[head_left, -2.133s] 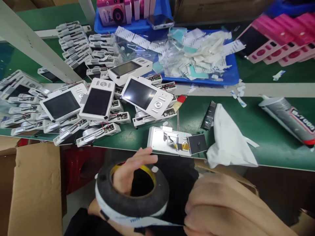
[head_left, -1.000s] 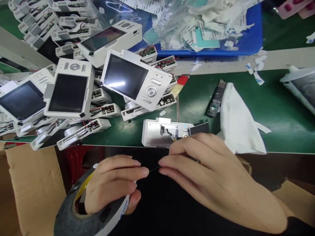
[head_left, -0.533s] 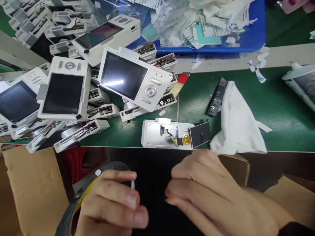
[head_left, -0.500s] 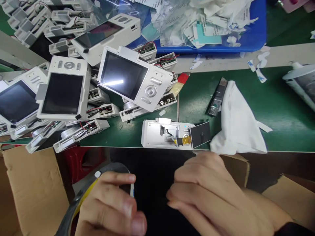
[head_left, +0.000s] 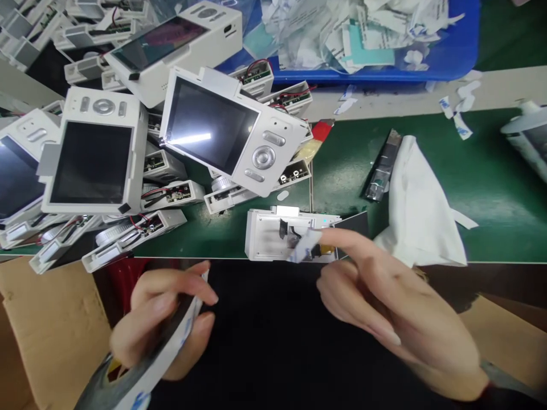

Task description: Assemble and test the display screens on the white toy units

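Note:
My left hand is curled round a roll of adhesive strip, its white, blue-marked backing running down to the lower left. My right hand has its index finger stretched out, the other fingers folded in. At that fingertip hangs a small whitish adhesive piece with blue marks, over an open white camera housing at the table's front edge. Whether it touches the housing I cannot tell. A dark screen panel stands tilted at the housing's right end, partly behind my finger.
White cameras with screens and opened camera bodies are piled on the left. A blue tray of backing scraps sits at the back. A dark taped bar and a white cloth lie right of the housing.
My right hand has stretched out its index finger, now bearing the adhesive piece over the housing. My left hand has shifted up and left, and more of the strip shows. The view has shifted slightly.

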`<action>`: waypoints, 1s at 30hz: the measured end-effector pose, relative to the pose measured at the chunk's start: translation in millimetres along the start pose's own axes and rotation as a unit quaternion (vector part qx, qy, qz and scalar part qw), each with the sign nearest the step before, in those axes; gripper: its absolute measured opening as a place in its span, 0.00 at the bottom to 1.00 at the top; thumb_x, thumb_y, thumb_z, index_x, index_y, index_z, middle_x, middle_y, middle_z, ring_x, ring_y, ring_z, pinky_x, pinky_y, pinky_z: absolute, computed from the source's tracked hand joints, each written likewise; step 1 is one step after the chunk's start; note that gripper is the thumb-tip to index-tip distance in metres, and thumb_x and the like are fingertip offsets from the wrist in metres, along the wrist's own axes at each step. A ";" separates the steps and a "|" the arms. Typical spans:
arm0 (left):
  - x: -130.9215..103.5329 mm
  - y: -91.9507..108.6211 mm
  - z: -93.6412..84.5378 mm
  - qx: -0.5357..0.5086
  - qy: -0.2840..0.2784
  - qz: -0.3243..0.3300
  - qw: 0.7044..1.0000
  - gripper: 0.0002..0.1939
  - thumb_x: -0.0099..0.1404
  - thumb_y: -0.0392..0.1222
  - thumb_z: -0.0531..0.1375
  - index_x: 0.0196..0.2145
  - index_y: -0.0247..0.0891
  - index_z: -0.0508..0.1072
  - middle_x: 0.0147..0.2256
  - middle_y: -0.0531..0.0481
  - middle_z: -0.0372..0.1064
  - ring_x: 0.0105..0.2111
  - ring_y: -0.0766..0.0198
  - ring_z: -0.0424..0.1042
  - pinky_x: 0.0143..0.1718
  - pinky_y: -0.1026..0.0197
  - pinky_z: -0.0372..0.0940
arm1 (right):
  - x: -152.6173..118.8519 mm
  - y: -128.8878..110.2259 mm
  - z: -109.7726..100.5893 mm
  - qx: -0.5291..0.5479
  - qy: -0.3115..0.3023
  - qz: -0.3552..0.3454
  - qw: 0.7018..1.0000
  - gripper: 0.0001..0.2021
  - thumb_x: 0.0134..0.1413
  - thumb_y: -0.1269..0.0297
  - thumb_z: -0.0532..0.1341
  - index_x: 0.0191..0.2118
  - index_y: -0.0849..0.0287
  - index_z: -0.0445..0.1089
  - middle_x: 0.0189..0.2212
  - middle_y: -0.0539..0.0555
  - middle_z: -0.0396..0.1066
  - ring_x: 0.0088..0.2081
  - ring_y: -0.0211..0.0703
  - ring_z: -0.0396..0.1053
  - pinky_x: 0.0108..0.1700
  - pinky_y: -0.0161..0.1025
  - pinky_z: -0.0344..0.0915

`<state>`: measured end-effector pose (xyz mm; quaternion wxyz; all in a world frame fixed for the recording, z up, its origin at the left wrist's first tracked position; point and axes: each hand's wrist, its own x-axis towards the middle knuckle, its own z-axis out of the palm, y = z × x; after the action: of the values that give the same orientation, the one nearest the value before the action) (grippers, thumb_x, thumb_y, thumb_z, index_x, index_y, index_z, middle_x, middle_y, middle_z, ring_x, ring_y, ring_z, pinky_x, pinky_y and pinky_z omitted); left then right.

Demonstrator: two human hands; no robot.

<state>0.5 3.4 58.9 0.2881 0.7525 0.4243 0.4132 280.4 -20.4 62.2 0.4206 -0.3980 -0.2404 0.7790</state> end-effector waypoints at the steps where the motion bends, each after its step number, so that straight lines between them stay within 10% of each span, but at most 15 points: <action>1: 5.8 -3.9 6.3 -0.009 -0.013 0.017 1.000 0.31 0.73 0.39 0.64 0.71 0.55 0.66 0.38 0.51 0.72 0.33 0.62 0.77 0.39 0.55 0.85 | 2.7 -1.0 2.5 0.047 -0.009 0.043 0.998 0.15 0.77 0.47 0.56 0.58 0.37 0.75 0.14 0.41 0.47 0.17 0.32 0.43 0.23 0.33 0.47; 10: 24.3 -8.3 54.7 0.066 -0.110 -0.078 0.989 0.26 0.74 0.53 0.66 0.64 0.42 0.68 0.64 0.39 0.73 0.33 0.68 0.83 0.37 0.66 0.82 | 9.6 1.6 6.9 0.213 -0.008 0.160 0.964 0.18 0.75 0.50 0.60 0.64 0.44 0.70 0.15 0.38 0.53 0.16 0.28 0.40 0.21 0.25 0.48; 15: 33.3 -2.1 56.4 0.071 -0.150 -0.118 0.979 0.24 0.74 0.44 0.65 0.63 0.42 0.67 0.65 0.41 0.74 0.53 0.56 0.83 0.43 0.65 0.82 | 13.8 4.6 7.1 0.213 0.000 0.159 0.964 0.17 0.75 0.50 0.59 0.63 0.45 0.70 0.15 0.38 0.53 0.15 0.28 0.40 0.22 0.24 0.50; 30: 28.4 -11.5 55.0 0.051 -0.171 -0.119 0.977 0.18 0.74 0.44 0.65 0.59 0.44 0.70 0.67 0.39 0.71 0.42 0.60 0.87 0.35 0.63 0.81 | 15.3 5.1 7.1 0.131 0.016 0.192 0.973 0.32 0.74 0.45 0.59 0.75 0.52 0.55 0.15 0.36 0.55 0.14 0.28 0.38 0.19 0.26 0.44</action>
<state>52.0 29.2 33.4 0.3649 0.7696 0.4759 0.2193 267.2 -10.4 56.2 0.3159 -0.3904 -0.0487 0.8634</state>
